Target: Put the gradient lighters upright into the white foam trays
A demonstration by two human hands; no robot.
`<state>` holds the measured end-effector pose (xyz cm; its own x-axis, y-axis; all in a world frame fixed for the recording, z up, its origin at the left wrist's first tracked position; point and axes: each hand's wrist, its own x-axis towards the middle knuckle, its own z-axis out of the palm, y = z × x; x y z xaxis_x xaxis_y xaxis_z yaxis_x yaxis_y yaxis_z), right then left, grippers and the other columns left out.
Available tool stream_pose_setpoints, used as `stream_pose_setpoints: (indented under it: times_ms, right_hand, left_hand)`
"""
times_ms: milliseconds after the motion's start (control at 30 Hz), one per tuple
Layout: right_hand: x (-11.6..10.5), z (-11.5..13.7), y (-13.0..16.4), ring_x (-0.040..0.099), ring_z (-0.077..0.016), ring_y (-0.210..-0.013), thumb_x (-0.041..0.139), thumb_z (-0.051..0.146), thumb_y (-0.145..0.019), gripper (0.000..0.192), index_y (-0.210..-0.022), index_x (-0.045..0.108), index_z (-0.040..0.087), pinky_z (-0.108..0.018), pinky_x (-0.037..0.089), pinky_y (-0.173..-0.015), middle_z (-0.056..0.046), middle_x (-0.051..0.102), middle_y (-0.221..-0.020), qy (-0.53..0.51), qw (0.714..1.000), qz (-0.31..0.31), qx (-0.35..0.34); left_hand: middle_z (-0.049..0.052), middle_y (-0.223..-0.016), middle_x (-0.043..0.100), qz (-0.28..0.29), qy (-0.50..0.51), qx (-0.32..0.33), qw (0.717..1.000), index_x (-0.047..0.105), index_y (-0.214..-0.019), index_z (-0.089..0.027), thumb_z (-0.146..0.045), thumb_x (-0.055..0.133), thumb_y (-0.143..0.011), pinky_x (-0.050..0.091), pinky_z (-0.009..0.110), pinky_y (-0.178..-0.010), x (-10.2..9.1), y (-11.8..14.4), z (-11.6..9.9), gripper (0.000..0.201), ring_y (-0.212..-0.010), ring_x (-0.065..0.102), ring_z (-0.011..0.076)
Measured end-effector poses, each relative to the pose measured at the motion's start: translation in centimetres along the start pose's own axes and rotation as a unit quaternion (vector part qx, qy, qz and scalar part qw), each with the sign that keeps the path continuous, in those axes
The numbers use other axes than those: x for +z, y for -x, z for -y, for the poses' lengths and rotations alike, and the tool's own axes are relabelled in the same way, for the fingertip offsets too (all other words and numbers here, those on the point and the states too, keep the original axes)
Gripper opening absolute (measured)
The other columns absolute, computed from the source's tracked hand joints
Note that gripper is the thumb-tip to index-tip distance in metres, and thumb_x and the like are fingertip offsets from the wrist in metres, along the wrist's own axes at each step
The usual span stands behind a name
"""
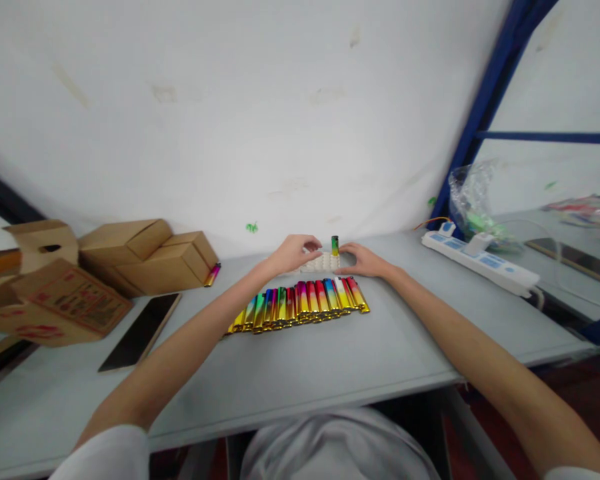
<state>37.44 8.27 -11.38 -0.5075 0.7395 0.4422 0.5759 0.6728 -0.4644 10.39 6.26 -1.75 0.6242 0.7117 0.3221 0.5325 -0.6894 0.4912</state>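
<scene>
At the bench's left edge lie cardboard boxes (130,257), with a stray lighter (213,274) touching their right side and a dark flat panel (141,331) in front of them. Near the middle, a row of rainbow lighters (300,304) lies side by side. Behind it, toward the far edge, the left hand (294,253) rests with fingers curled on a white tray (321,263), in which one lighter (335,245) stands upright. The right hand (364,261) lies just beside the tray, fingers loosely spread. A power strip (480,262) lies near the right far corner.
</scene>
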Motion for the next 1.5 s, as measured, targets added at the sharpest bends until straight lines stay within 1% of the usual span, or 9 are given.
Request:
stream_pose_setpoints:
  times_ms: [200,400,600,800,933,1033,1200,1333,1500]
  right_hand:
    - [0.1,-0.1,-0.1,0.063,-0.0329,-0.12,0.084,0.057,-0.075,0.066,-0.126,0.069,0.017,-0.051,0.048,-0.11,-0.015,0.066,-0.128,0.012,1.0,0.003,0.0]
    - [0.0,0.0,0.0,0.063,-0.0328,-0.121,0.083,0.056,-0.076,0.066,-0.126,0.068,0.015,-0.051,0.047,-0.111,-0.016,0.066,-0.129,0.015,1.0,0.004,-0.005]
    - [0.0,-0.1,0.1,0.063,-0.0333,-0.121,0.084,0.057,-0.074,0.066,-0.125,0.068,0.019,-0.053,0.048,-0.11,-0.014,0.066,-0.129,0.007,1.0,0.0,0.005]
    - [0.0,-0.2,0.2,0.063,-0.034,-0.12,0.082,0.058,-0.076,0.064,-0.125,0.068,0.02,-0.054,0.047,-0.11,-0.014,0.066,-0.129,0.002,1.0,-0.002,0.004]
    - [0.0,-0.3,0.3,0.063,-0.0339,-0.12,0.081,0.059,-0.076,0.066,-0.126,0.067,0.02,-0.055,0.048,-0.11,-0.014,0.066,-0.13,0.005,1.0,0.001,0.01]
    - [-0.1,-0.3,0.3,0.063,-0.0334,-0.12,0.081,0.059,-0.076,0.066,-0.126,0.066,0.019,-0.053,0.048,-0.11,-0.014,0.065,-0.13,0.007,1.0,0.005,0.013]
    - [-0.3,0.0,0.3,0.063,-0.0334,-0.12,0.082,0.057,-0.076,0.063,-0.126,0.067,0.02,-0.054,0.048,-0.109,-0.014,0.066,-0.13,0.002,1.0,0.008,0.011]
    - [-0.3,0.2,0.3,0.063,-0.0329,-0.119,0.081,0.056,-0.077,0.061,-0.126,0.067,0.021,-0.054,0.048,-0.11,-0.013,0.066,-0.129,0.0,1.0,0.006,0.011]
    - [-0.2,0.0,0.4,0.063,-0.0325,-0.119,0.082,0.056,-0.077,0.062,-0.126,0.066,0.022,-0.054,0.047,-0.11,-0.013,0.065,-0.129,-0.005,1.0,0.004,0.01]
  left_hand:
    - [0.012,-0.126,0.073,0.081,-0.065,-0.042,0.994,0.072,-0.121,-0.021,-0.057,0.072,-0.082,0.048,0.038,-0.101,-3.0,7.2,-3.7,0.053,-0.114,0.067,0.0283]
    - [0.015,-0.149,0.057,0.111,-0.099,-0.07,0.986,0.056,-0.146,-0.02,-0.068,0.077,-0.071,0.037,0.043,-0.115,-2.3,10.4,-4.4,0.092,-0.136,0.054,0.0339]
    - [0.012,-0.133,0.07,0.073,-0.085,-0.053,0.992,0.067,-0.133,-0.023,-0.062,0.079,-0.072,0.045,0.046,-0.11,-1.6,10.3,-4.6,0.073,-0.123,0.064,0.0333]
    - [0.01,-0.129,0.068,-0.054,0.055,-0.047,0.996,0.075,-0.117,-0.024,-0.044,0.082,-0.075,0.05,0.047,-0.11,-2.2,11.0,-5.0,0.047,-0.113,0.068,0.0263]
    - [0.014,-0.151,0.046,-0.133,0.261,-0.102,0.951,0.075,-0.117,-0.022,-0.036,0.08,-0.076,0.06,0.045,-0.099,-1.0,11.7,-4.9,0.044,-0.098,0.073,0.0199]
    - [0.013,-0.153,0.044,-0.166,0.318,-0.135,0.924,0.077,-0.111,-0.021,-0.032,0.079,-0.076,0.06,0.045,-0.099,0.0,11.9,-5.4,0.037,-0.103,0.072,0.0215]
    - [0.011,-0.145,0.055,-0.187,0.339,-0.131,0.913,0.078,-0.108,-0.02,-0.032,0.074,-0.083,0.06,0.042,-0.098,0.2,11.7,-6.0,0.028,-0.104,0.071,0.0216]
    - [0.011,-0.136,0.064,-0.195,0.377,-0.145,0.894,0.055,-0.145,-0.027,-0.029,0.084,-0.075,0.06,0.042,-0.095,0.3,11.6,-5.7,0.075,-0.095,0.072,0.0185]
    - [0.01,-0.115,0.072,-0.175,0.395,-0.17,0.886,0.068,-0.116,-0.017,-0.035,0.084,-0.076,0.06,0.034,-0.087,0.9,11.6,-5.6,0.047,-0.097,0.071,0.0202]
